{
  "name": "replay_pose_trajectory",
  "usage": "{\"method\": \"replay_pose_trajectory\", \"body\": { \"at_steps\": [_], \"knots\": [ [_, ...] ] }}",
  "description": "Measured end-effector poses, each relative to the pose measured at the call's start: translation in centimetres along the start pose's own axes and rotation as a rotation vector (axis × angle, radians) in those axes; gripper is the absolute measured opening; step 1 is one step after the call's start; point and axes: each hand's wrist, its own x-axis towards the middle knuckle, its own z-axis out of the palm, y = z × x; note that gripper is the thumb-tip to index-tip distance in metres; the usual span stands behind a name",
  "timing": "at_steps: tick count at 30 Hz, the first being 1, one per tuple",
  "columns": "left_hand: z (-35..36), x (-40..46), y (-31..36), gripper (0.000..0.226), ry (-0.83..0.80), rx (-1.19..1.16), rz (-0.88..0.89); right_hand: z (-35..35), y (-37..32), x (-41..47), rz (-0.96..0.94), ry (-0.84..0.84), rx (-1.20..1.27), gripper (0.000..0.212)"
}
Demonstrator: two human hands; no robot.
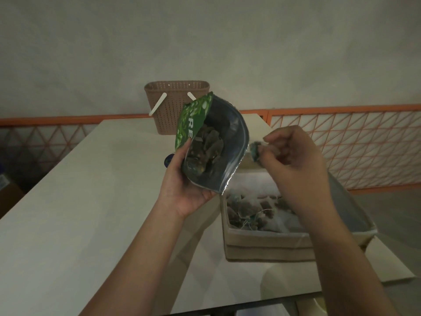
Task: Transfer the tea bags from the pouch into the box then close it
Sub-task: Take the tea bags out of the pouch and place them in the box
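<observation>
My left hand [184,179] holds a green foil pouch [230,133] from below, its mouth spread wide toward me. Several tea bags [209,151] lie inside it. My right hand [293,160] hovers just right of the pouch's mouth, its fingers pinched on a tea bag [256,152] with a teal tag. Under that hand stands an open cardboard box [262,242] on the white table [91,213]. Several tea bags [248,213] with strings lie in the box, on a white lining.
A brown perforated basket [175,106] with white handles stands at the table's far edge. An orange lattice railing [353,142] runs behind the table. The box's flap [387,263] lies open at the right near the table's edge. A small dark blue object [168,159] peeks out behind my left hand.
</observation>
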Motion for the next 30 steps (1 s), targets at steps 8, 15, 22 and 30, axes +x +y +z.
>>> {"method": "replay_pose_trajectory", "body": {
  "at_steps": [8, 15, 22, 30],
  "knots": [
    [-0.5, 0.0, 0.3, 0.054, -0.046, -0.024, -0.030, -0.9, 1.9, -0.4, 0.255, -0.260, -0.251, 0.009],
    [-0.8, 0.2, 0.4, 0.056, -0.054, 0.008, -0.024, 0.1, 1.4, -0.2, 0.170, -0.072, -0.215, 0.003],
    [-1.0, -0.1, 0.2, 0.059, 0.003, -0.018, 0.002, 3.7, 0.5, 2.2, 0.069, -0.140, -0.247, 0.060],
    [-0.9, -0.5, 1.2, 0.052, -0.014, -0.047, 0.036, 7.6, 0.3, 4.8, -0.247, -0.032, -0.235, 0.028]
  ]
}}
